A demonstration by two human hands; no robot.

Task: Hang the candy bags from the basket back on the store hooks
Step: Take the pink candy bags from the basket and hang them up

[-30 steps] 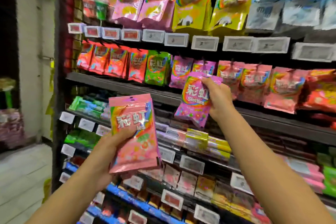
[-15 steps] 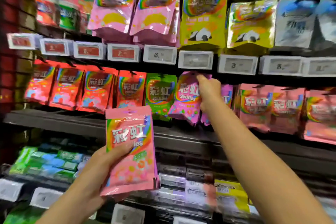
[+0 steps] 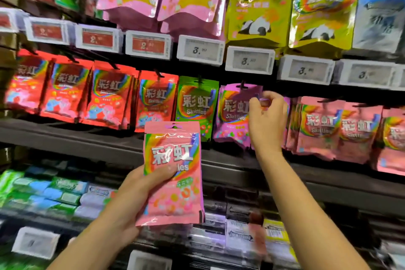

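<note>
My left hand [image 3: 133, 195] grips a light pink candy bag [image 3: 174, 173] upright in front of the lower shelves, thumb across its front. A purple-pink candy bag [image 3: 232, 114] hangs on a black store hook [image 3: 242, 85] in the middle row, between a green bag [image 3: 197, 105] and a row of pink bags [image 3: 317, 125]. My right hand [image 3: 266, 116] is raised at that purple bag's upper right edge, fingers curled and pinching its top corner. The basket is out of view.
Red candy bags [image 3: 105, 94] hang left of the green one. White price tags [image 3: 200, 49] line the rail above the hooks. Pink, yellow panda and blue bags hang in the top row. Gum packs [image 3: 54, 190] fill the dark shelves below.
My right hand carried the purple bag up and left onto the hook, and the bag now hangs straight. My left hand with the pink bag stayed low. The view came closer to the shelves.
</note>
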